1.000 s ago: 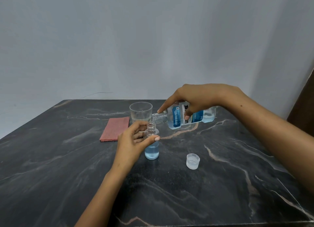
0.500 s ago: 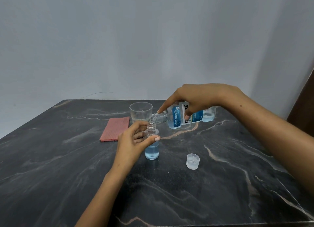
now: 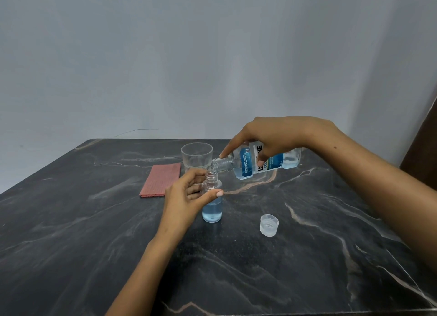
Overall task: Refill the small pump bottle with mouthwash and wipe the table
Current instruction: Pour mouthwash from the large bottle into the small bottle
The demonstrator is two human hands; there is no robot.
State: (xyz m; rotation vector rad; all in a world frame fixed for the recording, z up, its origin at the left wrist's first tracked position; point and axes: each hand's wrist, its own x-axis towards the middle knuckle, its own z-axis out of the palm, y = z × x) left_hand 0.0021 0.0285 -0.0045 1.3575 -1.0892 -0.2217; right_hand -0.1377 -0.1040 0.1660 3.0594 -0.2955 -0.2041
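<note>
A small clear bottle [image 3: 212, 209] stands upright on the dark marble table [image 3: 307, 256], its lower part filled with blue liquid and its neck uncapped. My left hand [image 3: 186, 197] grips it round the shoulder with thumb and fingers. My right hand [image 3: 276, 138] holds the large mouthwash bottle [image 3: 246, 165] tipped on its side above the table, its open mouth right over the small bottle's neck. A thin stream of liquid runs from mouth to neck. The pump top is not visible.
A clear drinking glass [image 3: 196, 156] stands just behind the small bottle. A folded pink cloth [image 3: 160, 179] lies to the left of it. A translucent cap [image 3: 269, 225] rests open side up on the table, right of the small bottle.
Both hands and both bottles hold the same pose. The blue liquid level in the small bottle looks slightly higher.
</note>
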